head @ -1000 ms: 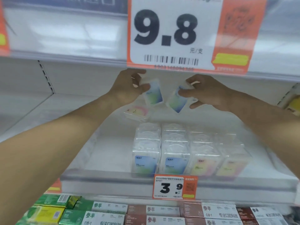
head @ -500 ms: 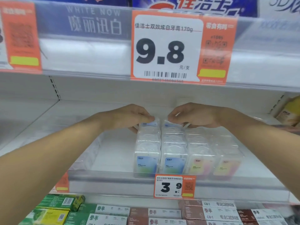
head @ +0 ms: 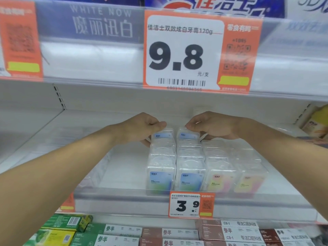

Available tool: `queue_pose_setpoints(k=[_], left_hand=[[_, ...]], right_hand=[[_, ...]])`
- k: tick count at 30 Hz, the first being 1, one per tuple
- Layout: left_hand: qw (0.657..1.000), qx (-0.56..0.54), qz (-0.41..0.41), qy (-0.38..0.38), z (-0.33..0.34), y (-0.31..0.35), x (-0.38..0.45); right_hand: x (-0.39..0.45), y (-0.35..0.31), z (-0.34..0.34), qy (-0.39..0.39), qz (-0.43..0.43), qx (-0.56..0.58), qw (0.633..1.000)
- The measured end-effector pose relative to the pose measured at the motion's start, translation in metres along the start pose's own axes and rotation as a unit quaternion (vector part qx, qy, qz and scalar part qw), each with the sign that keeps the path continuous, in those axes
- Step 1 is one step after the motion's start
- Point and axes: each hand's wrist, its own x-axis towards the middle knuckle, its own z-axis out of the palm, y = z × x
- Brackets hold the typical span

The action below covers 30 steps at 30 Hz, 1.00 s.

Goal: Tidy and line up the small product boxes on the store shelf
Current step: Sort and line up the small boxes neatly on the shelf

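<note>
Clear plastic product boxes stand in several rows on the white shelf point(head: 124, 171), blue-labelled ones point(head: 160, 180) on the left and yellow-pink ones point(head: 220, 181) on the right. My left hand point(head: 142, 128) pinches a blue-labelled box point(head: 163, 135) at the back of the leftmost row. Beside it, my right hand point(head: 213, 127) pinches another blue-labelled box point(head: 188, 135) at the back of the second row. Both boxes stand upright behind their rows.
A clear front rail with a 3.9 price tag point(head: 190, 205) edges the shelf. The shelf above carries a large 9.8 tag point(head: 182, 52). Green, white and brown cartons point(head: 124, 231) fill the shelf below. A yellow pack point(head: 317, 121) sits far right.
Both hands came down from mid-air with the two blue-labelled boxes and set them at the back of the two left rows. The camera view has tilted upward a little.
</note>
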Motion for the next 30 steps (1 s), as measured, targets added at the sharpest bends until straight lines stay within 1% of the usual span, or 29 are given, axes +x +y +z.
queue_pose_setpoints(k=[2,4,8,12,16,19,20,21,22,23,24,25,26,27,28,30], left_hand=[[1.0,-0.008,-0.002,-0.006,-0.001,0.0,-0.001],[1.0,-0.014,-0.003,-0.021,-0.003,-0.001,-0.002],[0.997,-0.019,-0.003,-0.08,-0.007,-0.002,-0.006],[0.996,-0.014,-0.009,-0.084,-0.007,-0.002,-0.004],[0.996,-0.008,-0.011,-0.093,-0.009,-0.002,-0.003],[0.994,-0.004,-0.019,-0.104,-0.013,-0.003,-0.001],[0.995,-0.006,-0.02,-0.095,-0.014,-0.003,0.0],[0.997,-0.012,-0.02,-0.074,-0.016,-0.003,0.002],[0.999,-0.019,-0.02,-0.041,-0.018,-0.004,0.005],[0.999,-0.027,-0.021,-0.002,-0.02,-0.005,0.008],[0.999,-0.019,-0.019,0.042,-0.022,-0.007,0.012],[0.996,0.017,-0.011,0.087,-0.024,-0.009,0.017],[0.989,0.073,-0.004,0.127,-0.026,-0.013,0.023],[0.979,0.131,-0.006,0.155,-0.027,-0.016,0.029],[0.97,0.177,-0.019,0.166,-0.027,-0.019,0.034],[0.962,0.223,-0.066,0.142,-0.025,-0.026,0.043]], right_hand=[[0.0,0.0,0.0,0.0,-0.005,0.0,1.0],[-0.001,0.0,0.0,-0.022,-0.005,0.008,1.0],[-0.001,-0.002,-0.001,-0.064,0.003,0.028,0.998],[0.0,-0.005,-0.001,-0.062,0.024,0.029,0.997],[-0.001,-0.003,-0.001,-0.06,0.032,0.002,0.998],[-0.002,-0.003,-0.003,-0.084,0.041,-0.009,0.996],[-0.002,-0.004,-0.005,-0.093,0.043,-0.006,0.995],[0.001,-0.004,-0.009,-0.084,0.041,-0.001,0.996],[0.004,-0.004,-0.012,-0.052,0.031,0.003,0.998],[0.009,-0.003,-0.016,0.007,0.014,-0.005,1.0],[0.016,0.001,-0.023,0.088,-0.006,-0.041,0.995],[0.025,0.008,-0.031,0.169,-0.022,-0.107,0.98],[0.035,0.015,-0.038,0.225,-0.029,-0.175,0.958],[0.044,0.022,-0.044,0.251,-0.026,-0.23,0.94],[0.052,0.029,-0.049,0.251,-0.018,-0.265,0.931],[0.068,0.04,-0.056,0.213,0.013,-0.287,0.934]])
